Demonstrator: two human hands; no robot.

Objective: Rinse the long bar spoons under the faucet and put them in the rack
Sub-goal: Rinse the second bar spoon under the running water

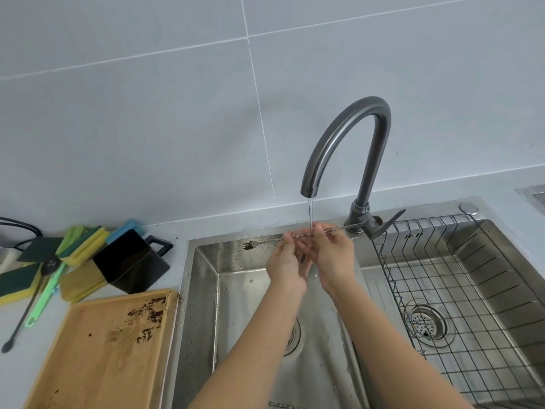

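Note:
A thin twisted metal bar spoon [339,229] lies level under the running stream of the dark faucet [348,149]. Its forked end [247,246] points left over the left sink basin [203,290]. My left hand [287,265] and my right hand [331,255] both pinch the shaft near its middle, right where the water falls. The black wire rack [472,290] sits in the right basin with no spoon visible in it. Another twisted handle [283,405] pokes into view at the bottom of the left basin.
On the counter to the left lie a wooden tray [97,355] with dark crumbs, a black square cup [129,261], a pile of sponges [79,243], a black long-handled spoon [26,311] and a green brush [44,296]. The faucet lever [389,223] sticks out toward the rack.

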